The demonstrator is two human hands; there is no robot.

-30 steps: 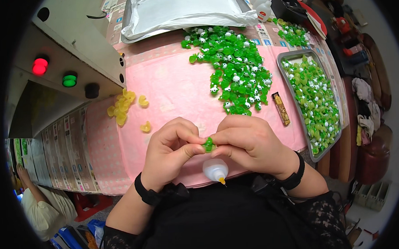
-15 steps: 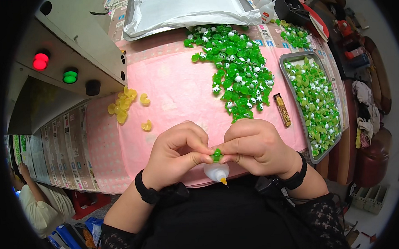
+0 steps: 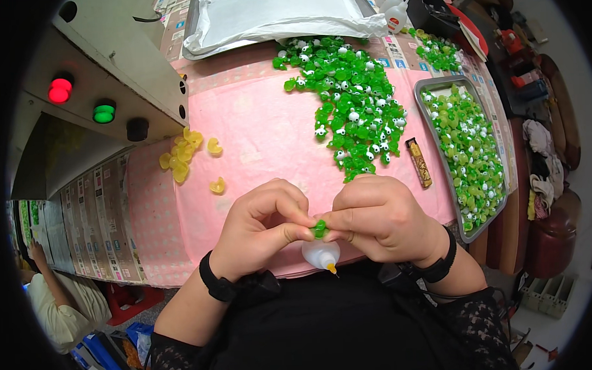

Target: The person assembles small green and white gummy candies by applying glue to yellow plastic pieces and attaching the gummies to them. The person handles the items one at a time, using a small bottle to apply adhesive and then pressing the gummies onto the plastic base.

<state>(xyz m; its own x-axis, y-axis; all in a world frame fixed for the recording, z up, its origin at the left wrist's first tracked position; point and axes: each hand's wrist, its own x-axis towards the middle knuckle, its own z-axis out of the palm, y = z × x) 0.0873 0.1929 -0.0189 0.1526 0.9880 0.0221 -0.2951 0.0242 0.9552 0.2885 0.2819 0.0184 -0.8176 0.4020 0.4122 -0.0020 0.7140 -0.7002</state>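
Note:
Between both hands, near the table's front edge, is a small green plastic piece (image 3: 320, 229). My left hand (image 3: 264, 219) pinches it from the left with thumb and forefinger. From the other side my right hand (image 3: 382, 214) pinches the same piece. Just below the fingertips lies a white squeeze bottle (image 3: 320, 252) with a yellow nozzle tip pointing toward me. Beyond my right hand spreads a pile of green pieces (image 3: 358, 111), many with white eyeballs. Several yellow curved pieces (image 3: 181, 156) lie off to the left.
A metal tray (image 3: 429, 86) full of green and white pieces stands at the right, a lighter-like stick (image 3: 419, 162) beside it. At the back sits a paper-lined tray (image 3: 283, 16). A machine (image 3: 116, 67) with red and green lights stands left. Another person's arm (image 3: 44, 265) shows far left.
The green piece has shifted very slightly between my fingertips. Both hands keep their pinch, and the bottle and the pile have stayed put.

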